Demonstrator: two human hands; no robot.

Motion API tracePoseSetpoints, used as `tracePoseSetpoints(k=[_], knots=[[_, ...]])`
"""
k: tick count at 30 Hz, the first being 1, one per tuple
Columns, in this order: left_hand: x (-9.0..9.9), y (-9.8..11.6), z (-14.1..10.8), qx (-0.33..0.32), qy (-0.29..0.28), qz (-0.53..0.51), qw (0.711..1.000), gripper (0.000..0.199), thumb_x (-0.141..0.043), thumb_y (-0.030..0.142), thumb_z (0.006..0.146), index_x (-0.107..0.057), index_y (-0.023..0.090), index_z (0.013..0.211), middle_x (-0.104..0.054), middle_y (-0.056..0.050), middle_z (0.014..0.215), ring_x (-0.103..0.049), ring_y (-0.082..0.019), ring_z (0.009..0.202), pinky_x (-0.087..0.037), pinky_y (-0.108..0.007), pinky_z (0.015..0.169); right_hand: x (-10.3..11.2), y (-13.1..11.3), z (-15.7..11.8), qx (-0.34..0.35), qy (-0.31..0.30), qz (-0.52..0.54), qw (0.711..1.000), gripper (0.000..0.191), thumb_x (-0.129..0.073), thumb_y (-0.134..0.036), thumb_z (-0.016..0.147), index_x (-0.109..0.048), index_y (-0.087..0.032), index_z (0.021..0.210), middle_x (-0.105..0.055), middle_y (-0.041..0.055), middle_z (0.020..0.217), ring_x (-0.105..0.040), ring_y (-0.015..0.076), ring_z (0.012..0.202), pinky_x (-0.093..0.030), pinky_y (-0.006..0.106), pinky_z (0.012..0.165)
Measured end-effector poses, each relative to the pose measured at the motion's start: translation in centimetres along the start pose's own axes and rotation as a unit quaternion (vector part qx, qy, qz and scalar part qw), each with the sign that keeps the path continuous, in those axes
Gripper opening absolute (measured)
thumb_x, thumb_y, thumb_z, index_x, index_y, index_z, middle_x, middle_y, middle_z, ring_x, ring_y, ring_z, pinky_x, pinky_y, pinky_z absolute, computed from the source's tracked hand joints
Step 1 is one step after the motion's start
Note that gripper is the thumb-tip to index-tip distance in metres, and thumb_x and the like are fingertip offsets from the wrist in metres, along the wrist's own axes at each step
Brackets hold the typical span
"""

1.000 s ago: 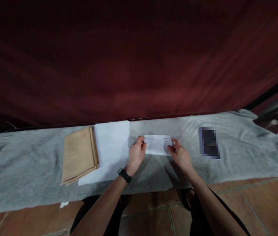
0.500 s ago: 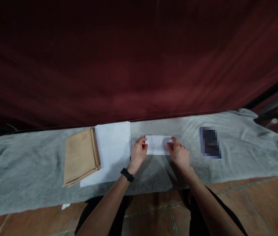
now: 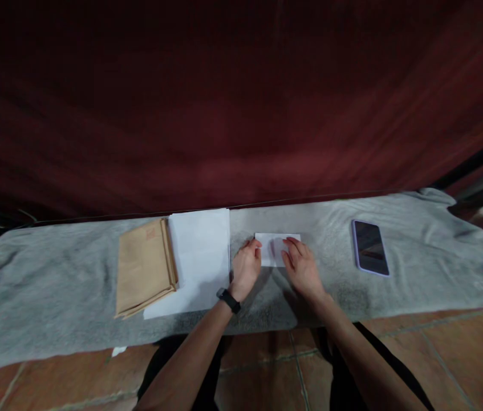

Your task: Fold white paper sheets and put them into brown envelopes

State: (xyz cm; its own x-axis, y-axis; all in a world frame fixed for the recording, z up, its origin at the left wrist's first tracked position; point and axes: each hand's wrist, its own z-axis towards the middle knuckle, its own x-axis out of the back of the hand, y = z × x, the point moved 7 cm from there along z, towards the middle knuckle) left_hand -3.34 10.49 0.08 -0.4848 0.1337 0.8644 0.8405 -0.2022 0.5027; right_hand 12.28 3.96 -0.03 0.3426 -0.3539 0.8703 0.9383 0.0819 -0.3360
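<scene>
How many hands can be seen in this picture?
2: the left hand at the small paper's left end, the right hand over its right part.

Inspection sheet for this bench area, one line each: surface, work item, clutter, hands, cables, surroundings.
Surface: grey cloth, wrinkled at both ends.
Work item: small white paper, lying on the cloth between the hands.
Clutter: brown envelopes overlapping white sheets on the left; phone on the right; white scrap by the front edge.
Hands: left hand at the paper's left edge, watch on that wrist; right hand over its right part; grip unclear.
Cables: thin pale strand at the far left back; can't tell if it's a cable.
Surroundings: dark red backdrop behind, tiled floor in front.
</scene>
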Motion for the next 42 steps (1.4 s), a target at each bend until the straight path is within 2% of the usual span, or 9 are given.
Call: tracePoseSetpoints(k=[4, 12, 19, 26, 30, 33, 36, 39, 42], knots=[[-0.2, 0.6, -0.5, -0.027, 0.011, 0.044, 0.999, 0.024, -0.044, 0.016, 0.099, -0.066, 0.024, 0.106, -0.069, -0.005, 0.107, -0.068, -0.020, 0.083, -0.047, -0.029, 0.069, -1.6, -1.8, -1.1, 0.069, -0.046, 0.000, 0.997, 0.046, -0.035, -0.033, 0.105, -0.049, -0.016, 0.146, -0.050, 0.0129, 0.152, -0.043, 0.0268, 0.141, -0.035, 0.047, 0.116], [-0.3, 0.6, -0.6, -0.040, 0.004, 0.076, 0.996, 0.027, -0.040, 0.018, 0.101, -0.065, 0.024, 0.108, -0.068, -0.005, 0.110, -0.068, -0.020, 0.084, -0.046, -0.029, 0.067, -2.1, -1.1, -2.0, 0.036, -0.049, -0.057, 0.997, 0.053, -0.036, -0.038, 0.105, -0.040, -0.017, 0.153, -0.037, 0.0141, 0.160, -0.036, 0.0300, 0.147, -0.031, 0.049, 0.118], [0.1, 0.9, -0.8, -0.047, 0.004, 0.084, 0.995, 0.028, -0.038, 0.018, 0.102, -0.065, 0.024, 0.104, -0.068, -0.005, 0.109, -0.068, -0.019, 0.081, -0.046, -0.028, 0.066, -2.3, -0.3, -2.2, -0.002, -0.025, -0.079, 0.997, 0.053, -0.035, -0.032, 0.105, -0.035, -0.016, 0.156, -0.038, 0.0152, 0.159, -0.037, 0.0313, 0.146, -0.030, 0.052, 0.117], [0.0, 0.1, -0.4, -0.041, 0.028, 0.001, 0.999, 0.024, -0.045, 0.016, 0.099, -0.066, 0.024, 0.105, -0.069, -0.006, 0.104, -0.068, -0.020, 0.083, -0.049, -0.028, 0.074, -1.8, 1.4, -2.3, -0.037, -0.004, -0.037, 0.999, 0.054, -0.037, -0.029, 0.103, -0.035, -0.015, 0.155, -0.039, 0.0156, 0.159, -0.036, 0.0330, 0.146, -0.030, 0.056, 0.118], [0.5, -0.1, -0.1, -0.054, 0.067, -0.122, 0.989, 0.029, -0.050, 0.008, 0.093, -0.064, 0.022, 0.114, -0.069, -0.008, 0.110, -0.067, -0.021, 0.092, -0.051, -0.032, 0.083, -0.9, 2.7, -2.0, -0.073, 0.022, 0.089, 0.993, 0.060, -0.041, -0.035, 0.102, -0.030, -0.015, 0.157, -0.035, 0.0166, 0.161, -0.032, 0.0307, 0.148, -0.031, 0.056, 0.119], [1.2, 0.3, -0.2, -0.081, 0.099, -0.261, 0.957, 0.026, -0.053, 0.012, 0.093, -0.064, 0.023, 0.114, -0.068, -0.006, 0.107, -0.065, -0.019, 0.093, -0.051, -0.031, 0.084, 0.0, 4.3, -1.5, -0.160, 0.035, 0.255, 0.953, 0.069, -0.051, -0.045, 0.097, -0.029, -0.019, 0.157, -0.039, 0.0139, 0.159, -0.038, 0.0294, 0.146, -0.035, 0.053, 0.117], [2.1, 0.9, -0.4, -0.095, 0.121, -0.378, 0.913, 0.024, -0.057, 0.024, 0.095, -0.062, 0.024, 0.118, -0.065, -0.003, 0.102, -0.064, -0.016, 0.089, -0.051, -0.027, 0.080, 0.7, 5.6, -1.1, -0.251, 0.049, 0.449, 0.856, 0.078, -0.068, -0.052, 0.085, -0.038, -0.024, 0.152, -0.061, 0.0101, 0.140, -0.060, 0.0278, 0.125, -0.049, 0.045, 0.105], [3.4, 1.2, -0.7, -0.072, 0.130, -0.453, 0.879, 0.034, -0.061, 0.033, 0.094, -0.055, 0.024, 0.127, -0.063, -0.001, 0.096, -0.061, -0.013, 0.081, -0.050, -0.024, 0.074, 1.4, 5.9, -0.8, -0.285, 0.033, 0.585, 0.759, 0.059, -0.080, -0.050, 0.073, -0.066, -0.022, 0.123, -0.077, 0.0070, 0.109, -0.071, 0.0266, 0.101, -0.056, 0.041, 0.091], [4.8, 1.5, -0.7, -0.063, 0.087, -0.493, 0.863, 0.047, -0.061, 0.040, 0.094, -0.048, 0.024, 0.136, -0.062, 0.001, 0.087, -0.059, -0.013, 0.076, -0.048, -0.024, 0.071, 2.2, 6.4, -1.0, -0.311, 0.020, 0.635, 0.706, 0.038, -0.085, -0.044, 0.070, -0.074, -0.020, 0.097, -0.079, 0.0041, 0.089, -0.074, 0.0238, 0.086, -0.059, 0.037, 0.082]])
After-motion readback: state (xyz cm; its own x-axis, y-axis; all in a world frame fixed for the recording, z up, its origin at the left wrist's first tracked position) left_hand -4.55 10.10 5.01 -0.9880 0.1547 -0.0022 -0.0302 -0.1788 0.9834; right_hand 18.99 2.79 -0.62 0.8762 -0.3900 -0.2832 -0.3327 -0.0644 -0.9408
